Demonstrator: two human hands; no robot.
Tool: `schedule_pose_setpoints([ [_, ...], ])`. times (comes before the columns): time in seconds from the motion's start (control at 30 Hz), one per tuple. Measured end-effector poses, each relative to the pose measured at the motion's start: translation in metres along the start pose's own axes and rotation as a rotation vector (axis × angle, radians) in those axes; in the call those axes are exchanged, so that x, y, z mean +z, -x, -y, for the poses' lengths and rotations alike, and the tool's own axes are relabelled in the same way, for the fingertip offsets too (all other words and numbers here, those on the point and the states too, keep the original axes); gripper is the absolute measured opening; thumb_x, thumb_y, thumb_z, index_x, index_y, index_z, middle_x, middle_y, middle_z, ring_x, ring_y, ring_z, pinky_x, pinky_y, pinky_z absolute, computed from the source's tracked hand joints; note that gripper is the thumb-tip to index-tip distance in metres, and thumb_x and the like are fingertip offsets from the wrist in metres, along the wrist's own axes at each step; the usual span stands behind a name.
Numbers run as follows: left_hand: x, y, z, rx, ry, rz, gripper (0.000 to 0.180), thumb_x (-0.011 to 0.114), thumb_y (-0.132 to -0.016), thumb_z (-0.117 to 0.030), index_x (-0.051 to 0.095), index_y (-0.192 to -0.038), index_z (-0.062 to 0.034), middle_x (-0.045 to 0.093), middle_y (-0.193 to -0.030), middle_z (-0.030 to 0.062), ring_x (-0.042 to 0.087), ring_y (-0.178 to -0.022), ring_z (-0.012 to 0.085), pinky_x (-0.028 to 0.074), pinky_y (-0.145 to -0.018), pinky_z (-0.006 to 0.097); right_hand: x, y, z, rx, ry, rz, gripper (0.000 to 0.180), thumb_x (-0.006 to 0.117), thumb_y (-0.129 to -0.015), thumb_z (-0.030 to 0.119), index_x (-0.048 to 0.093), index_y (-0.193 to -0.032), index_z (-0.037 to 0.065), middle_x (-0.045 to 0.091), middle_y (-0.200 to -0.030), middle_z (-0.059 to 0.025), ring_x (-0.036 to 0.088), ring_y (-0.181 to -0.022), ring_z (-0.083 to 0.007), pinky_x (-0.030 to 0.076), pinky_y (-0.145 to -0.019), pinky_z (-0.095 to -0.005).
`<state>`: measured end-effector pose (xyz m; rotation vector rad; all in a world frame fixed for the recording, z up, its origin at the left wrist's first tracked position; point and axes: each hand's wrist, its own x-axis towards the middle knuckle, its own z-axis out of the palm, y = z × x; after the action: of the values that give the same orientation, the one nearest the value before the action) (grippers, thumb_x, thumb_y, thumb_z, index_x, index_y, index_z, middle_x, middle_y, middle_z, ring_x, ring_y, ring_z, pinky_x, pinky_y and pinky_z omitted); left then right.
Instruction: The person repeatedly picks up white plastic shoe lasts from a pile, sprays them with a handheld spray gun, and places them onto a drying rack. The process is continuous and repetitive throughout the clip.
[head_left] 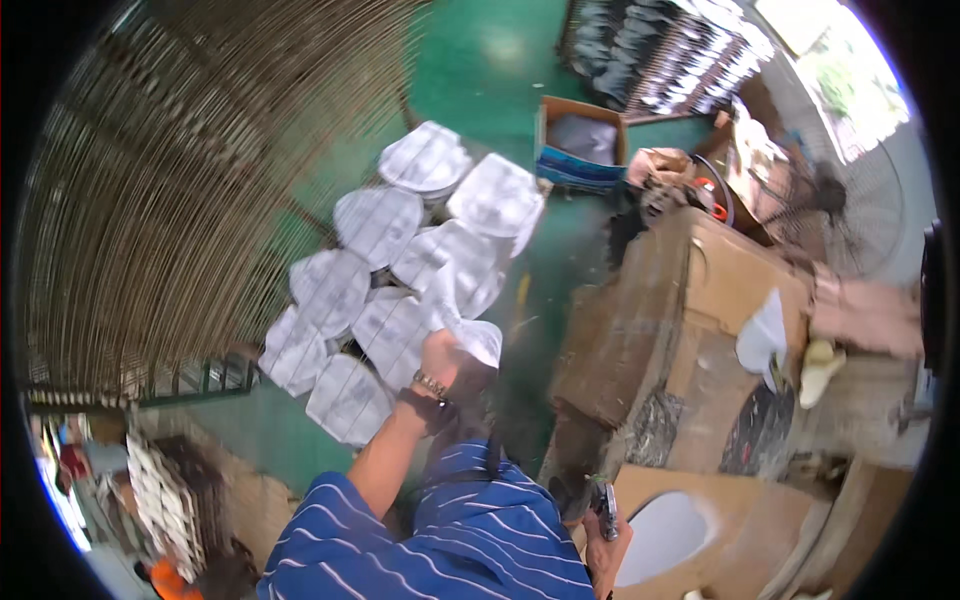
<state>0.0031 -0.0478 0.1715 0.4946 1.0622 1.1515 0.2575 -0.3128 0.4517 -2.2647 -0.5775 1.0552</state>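
Note:
My left hand (448, 358), with a beaded bracelet and a dark band at the wrist, is closed on a white sheet piece (440, 300) that looks soft and bent upward. Under and beyond it, several stacks of rounded white pieces (380, 225) lie close together, with thin dark lines across them. At the lower edge my right hand (607, 552) is closed around a small dark, shiny metal object (606, 508), whose kind I cannot make out. Close by on the right lies a flat white rounded piece (665, 535) on brown cardboard (765, 515).
A tall stack of wire racks (220, 190) fills the left side. Large cardboard boxes (640, 320) stand to my right, with a fan (830, 195) behind them. An open blue-sided box (582, 140) is on the green floor (480, 60). A person in orange (170, 578) appears at the lower left.

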Motion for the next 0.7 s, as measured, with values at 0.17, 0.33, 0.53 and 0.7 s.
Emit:
schedule_pose_setpoints([
  [0.17,-0.011,-0.017,-0.040,-0.236,0.495,-0.133,0.022,0.050,-0.071,-0.010,0.061,-0.086,0.0014,0.067,-0.090,0.0149,0.065,-0.082,0.0312,0.051,-0.074,0.046,0.040,-0.034,0.054,0.017,0.122,0.097,0.022,0.067,-0.084,0.012,0.065,-0.100,-0.003,0.059,-0.074,-0.0049,0.049,-0.067,-0.0129,0.043,-0.063,-0.0304],
  [0.33,-0.043,-0.029,-0.056,-0.291,0.623,-0.275,0.039,0.049,-0.071,-0.011,0.059,-0.105,0.0070,0.065,-0.104,0.0188,0.064,-0.095,0.0358,0.051,-0.086,0.053,0.060,-0.093,0.020,-0.137,0.259,0.209,0.023,0.068,-0.083,0.012,0.064,-0.099,-0.003,0.062,-0.077,-0.0065,0.051,-0.069,-0.0147,0.044,-0.066,-0.0323],
  [0.53,-0.084,-0.066,-0.035,-0.190,0.632,-0.309,0.037,0.049,-0.072,-0.011,0.058,-0.103,0.0081,0.065,-0.105,0.0197,0.062,-0.099,0.0370,0.050,-0.090,0.056,0.094,-0.110,0.066,0.004,0.328,0.297,0.048,0.069,-0.081,0.003,0.059,-0.128,0.000,0.069,-0.100,-0.0139,0.062,-0.089,-0.0183,0.048,-0.084,-0.0311],
  [0.7,-0.080,-0.089,-0.057,-0.185,0.642,-0.341,0.016,0.053,-0.067,-0.012,0.057,-0.078,-0.0011,0.064,-0.087,0.0132,0.063,-0.082,0.0320,0.052,-0.082,0.052,0.103,-0.128,0.079,-0.119,0.376,0.258,0.053,0.071,-0.081,0.011,0.059,-0.132,0.005,0.070,-0.086,-0.0110,0.062,-0.074,-0.0164,0.050,-0.072,-0.0320],
])
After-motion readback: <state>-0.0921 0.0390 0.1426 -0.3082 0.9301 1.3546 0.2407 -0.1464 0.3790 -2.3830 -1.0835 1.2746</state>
